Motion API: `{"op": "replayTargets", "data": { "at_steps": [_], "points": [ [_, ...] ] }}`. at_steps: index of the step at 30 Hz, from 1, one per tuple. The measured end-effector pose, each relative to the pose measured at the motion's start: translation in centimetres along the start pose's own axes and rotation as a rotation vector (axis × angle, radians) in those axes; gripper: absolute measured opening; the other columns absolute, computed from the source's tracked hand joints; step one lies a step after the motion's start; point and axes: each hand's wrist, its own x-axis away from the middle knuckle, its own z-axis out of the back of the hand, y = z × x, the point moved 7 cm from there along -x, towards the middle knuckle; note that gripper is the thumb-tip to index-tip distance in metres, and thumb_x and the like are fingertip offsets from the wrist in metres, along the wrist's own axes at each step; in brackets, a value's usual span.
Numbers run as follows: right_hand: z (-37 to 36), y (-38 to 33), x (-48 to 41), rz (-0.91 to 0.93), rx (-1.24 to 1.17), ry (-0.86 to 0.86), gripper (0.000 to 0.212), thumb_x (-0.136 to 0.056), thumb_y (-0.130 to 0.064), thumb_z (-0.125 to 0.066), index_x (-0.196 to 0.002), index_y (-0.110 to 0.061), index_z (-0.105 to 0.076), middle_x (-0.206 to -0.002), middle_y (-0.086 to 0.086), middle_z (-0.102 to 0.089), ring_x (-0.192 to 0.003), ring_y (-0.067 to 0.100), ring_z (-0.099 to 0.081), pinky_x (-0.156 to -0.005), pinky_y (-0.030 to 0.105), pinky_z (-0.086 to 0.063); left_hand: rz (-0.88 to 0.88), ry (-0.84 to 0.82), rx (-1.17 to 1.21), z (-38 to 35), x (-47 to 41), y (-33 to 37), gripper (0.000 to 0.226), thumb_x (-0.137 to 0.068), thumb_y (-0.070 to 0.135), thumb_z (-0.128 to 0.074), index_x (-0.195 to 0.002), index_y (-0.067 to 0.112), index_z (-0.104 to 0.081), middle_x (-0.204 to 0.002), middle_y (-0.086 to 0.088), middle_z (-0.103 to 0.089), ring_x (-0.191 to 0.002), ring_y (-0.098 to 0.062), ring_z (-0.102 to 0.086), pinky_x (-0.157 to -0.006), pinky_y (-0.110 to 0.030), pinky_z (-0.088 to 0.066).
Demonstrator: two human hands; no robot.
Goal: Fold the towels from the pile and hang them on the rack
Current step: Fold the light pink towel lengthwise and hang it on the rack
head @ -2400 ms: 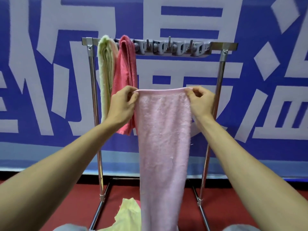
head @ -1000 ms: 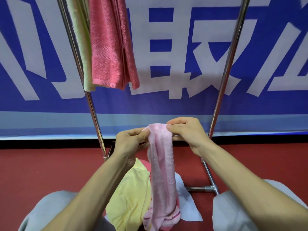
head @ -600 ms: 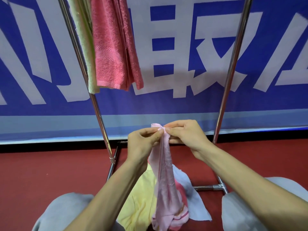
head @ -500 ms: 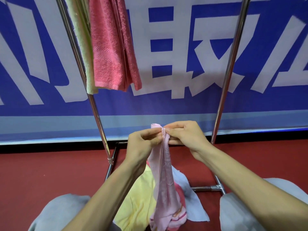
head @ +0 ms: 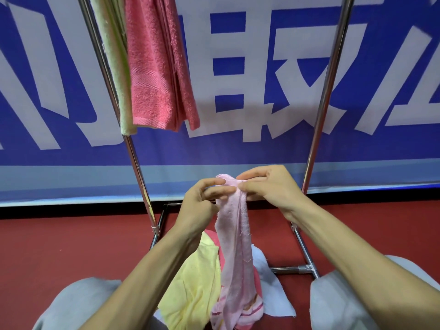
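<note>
Both hands meet in the lower middle of the frame, at the top of a pale pink terry towel (head: 234, 234) gathered into a narrow strip. The left hand (head: 200, 206) pinches its upper edge between thumb and curled fingers, and the right hand (head: 269, 189) pinches the same edge from the other side, fingertips of the two hands nearly touching. The towel hangs straight down from them, its lower end reaching the pile on the red floor (head: 71, 246) at the bottom centre. The pile holds a crumpled yellow cloth (head: 195, 282), a light blue cloth (head: 269, 282) and a pink cloth with striped border (head: 252, 308).

The chrome tube rack (head: 326, 91) stands behind the hands, its two uprights running to the top of the frame. In the upper left a folded coral-pink terry towel (head: 154, 67) hangs just beside a folded pale green towel (head: 116, 67). Behind it all is a blue banner with large white characters (head: 238, 151). Grey-trousered knees (head: 78, 301) show in the bottom corners.
</note>
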Motion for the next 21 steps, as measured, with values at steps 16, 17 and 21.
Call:
{"op": "replayTargets", "data": {
  "at_steps": [16,17,21],
  "points": [
    [0.3,-1.7,0.3,0.173,0.043,-0.188,0.021,-0.089,0.001,-0.057,-0.105,-0.012,-0.058,-0.093,0.027,-0.066,-0.080,0.023,-0.059,-0.085,0.039,-0.051,-0.125,-0.051,-0.309,1.2,-0.1,1.6,0.023,-0.083,0.026,-0.073,-0.086,0.003,-0.070,-0.084,-0.021,-0.067,-0.074,-0.013,-0.055,-0.070,-0.033,-0.044],
    [0.2,-1.6,0.2,0.178,0.060,-0.188,0.023,-0.088,0.000,-0.060,-0.108,-0.012,-0.059,-0.088,0.021,-0.067,-0.079,0.021,-0.060,-0.084,0.035,-0.052,-0.140,-0.021,-0.319,1.3,-0.1,1.7,0.024,-0.083,0.025,-0.073,-0.085,0.002,-0.069,-0.083,-0.022,-0.066,-0.072,-0.013,-0.054,-0.068,-0.033,-0.044],
    [0.0,-1.1,0.0,0.176,0.098,-0.206,0.035,-0.081,-0.009,-0.073,-0.114,-0.015,-0.063,-0.086,0.009,-0.069,-0.079,0.011,-0.065,-0.081,0.022,-0.052,-0.188,0.059,-0.354,1.6,0.0,2.2,0.019,-0.079,0.026,-0.076,-0.080,0.007,-0.072,-0.083,-0.022,-0.068,-0.067,-0.014,-0.055,-0.058,-0.038,-0.047]
  ]
}}
